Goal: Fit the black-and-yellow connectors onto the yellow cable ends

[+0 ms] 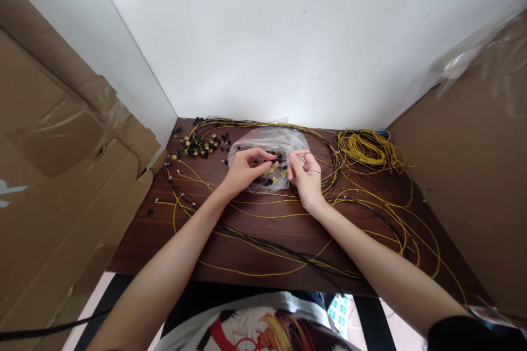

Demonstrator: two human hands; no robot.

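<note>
Thumb and forefinger of my left hand (248,169) are pinched at a small black part, too small to name exactly. My right hand (305,176) has its fingers closed on a thin black wire (315,171), whose end runs toward the left hand. Both hands are above a clear plastic bag (263,137) lying on the dark wooden table (247,238). Small black and yellow pieces (269,180) show in the bag between the hands.
A heap of black and yellow pieces (201,145) lies at the back left. Coiled yellow wire (366,149) sits at the back right. Loose yellow and black wires (284,252) cross the tabletop. Cardboard stands left (49,175) and right (465,175); a white wall (263,38) is behind.
</note>
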